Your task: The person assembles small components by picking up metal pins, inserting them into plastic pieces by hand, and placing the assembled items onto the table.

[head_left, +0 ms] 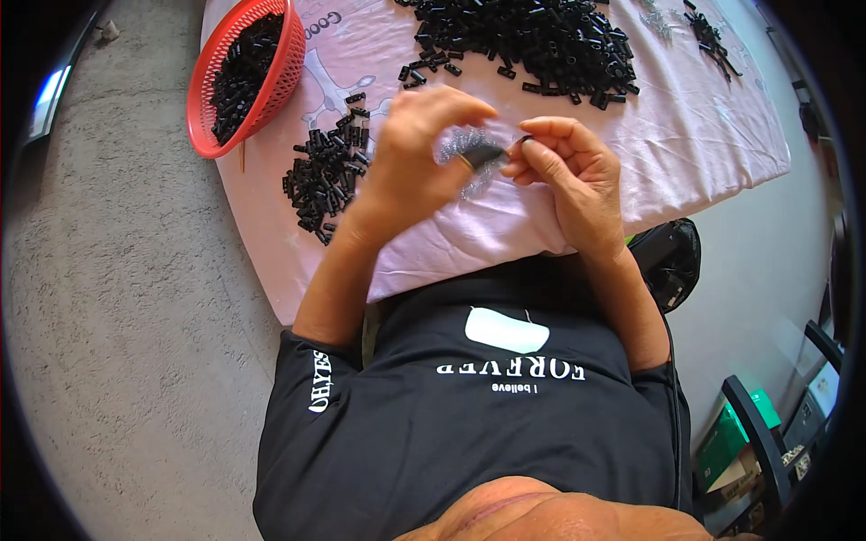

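Observation:
My left hand (pixel 419 149) is raised over the table, smeared by motion. Its forefinger and thumb stand apart. A blurred dark piece with a yellow edge (pixel 484 156) shows at the thumb's end; I cannot tell whether it is held or worn. To its right, my right hand (pixel 577 176) has thumb and fingers pinched together on a small black piece (pixel 526 139), mostly hidden by the fingertips. Behind and between the hands lies a heap of fine silvery bits (pixel 469 185). A pile of short black tube-like pieces (pixel 327 176) lies left of my left hand.
A red plastic basket (pixel 293 63) of black pieces stands at the table's far left. A large heap of black tubes (pixel 532 45) lies at the back. Beyond are more silvery bits (pixel 657 20) and thin black parts (pixel 713 43). A pink cloth (pixel 695 144) covers the table.

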The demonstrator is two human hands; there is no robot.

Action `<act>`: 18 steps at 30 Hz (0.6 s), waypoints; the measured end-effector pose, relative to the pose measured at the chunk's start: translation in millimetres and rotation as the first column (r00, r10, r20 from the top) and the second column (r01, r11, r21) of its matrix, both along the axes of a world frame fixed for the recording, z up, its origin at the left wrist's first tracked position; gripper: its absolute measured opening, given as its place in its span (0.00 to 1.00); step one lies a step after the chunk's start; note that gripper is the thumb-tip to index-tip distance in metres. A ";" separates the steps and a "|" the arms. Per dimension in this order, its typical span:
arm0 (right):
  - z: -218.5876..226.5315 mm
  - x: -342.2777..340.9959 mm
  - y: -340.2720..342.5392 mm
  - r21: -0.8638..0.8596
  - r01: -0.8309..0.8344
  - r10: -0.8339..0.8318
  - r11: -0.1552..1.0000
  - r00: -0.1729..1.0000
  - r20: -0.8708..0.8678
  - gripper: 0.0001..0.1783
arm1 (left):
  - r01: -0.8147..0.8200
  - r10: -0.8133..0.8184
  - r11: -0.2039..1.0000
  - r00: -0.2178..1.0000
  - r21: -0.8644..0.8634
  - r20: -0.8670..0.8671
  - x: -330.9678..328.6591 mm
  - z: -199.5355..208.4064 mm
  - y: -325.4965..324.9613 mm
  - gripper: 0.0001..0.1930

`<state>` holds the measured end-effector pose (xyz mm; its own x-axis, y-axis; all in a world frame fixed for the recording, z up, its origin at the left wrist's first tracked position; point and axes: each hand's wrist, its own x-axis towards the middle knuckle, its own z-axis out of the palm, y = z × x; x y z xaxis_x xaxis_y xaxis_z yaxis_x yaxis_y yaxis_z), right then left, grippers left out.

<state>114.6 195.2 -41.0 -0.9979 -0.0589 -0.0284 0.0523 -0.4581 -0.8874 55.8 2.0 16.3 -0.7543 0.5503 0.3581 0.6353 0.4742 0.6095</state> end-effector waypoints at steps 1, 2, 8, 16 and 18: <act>-0.1 -0.9 1.2 -0.055 0.006 -0.005 0.998 1.000 0.008 0.11 | -0.062 0.060 0.996 0.997 0.063 0.047 -6.3 -1.4 -8.4 0.13; -0.4 -1.0 1.4 -0.065 0.023 -0.023 0.998 1.000 0.006 0.11 | -0.112 0.112 0.994 0.994 0.000 -0.016 -14.2 -1.4 -17.6 0.11; -2.5 -1.4 0.2 -0.027 0.057 -0.058 0.998 0.997 -0.044 0.10 | -0.095 0.074 0.967 0.993 -0.238 -0.095 -16.0 -6.9 -31.0 0.11; -6.7 -0.5 -2.2 0.023 0.073 -0.070 0.997 0.992 -0.104 0.14 | 0.021 -0.041 0.922 0.998 -0.387 -0.044 -18.4 -12.0 -25.7 0.19; -6.2 -0.2 -3.1 0.043 0.064 -0.059 0.997 0.992 -0.114 0.14 | 0.015 -0.043 0.924 0.997 -0.382 -0.065 -19.2 -14.5 -26.8 0.17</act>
<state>114.4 192.1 -47.2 -0.9966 0.0018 0.0828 -0.0760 -0.4159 -0.9062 36.5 -24.8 1.8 -0.7164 0.6769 0.1688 0.6870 0.6424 0.3395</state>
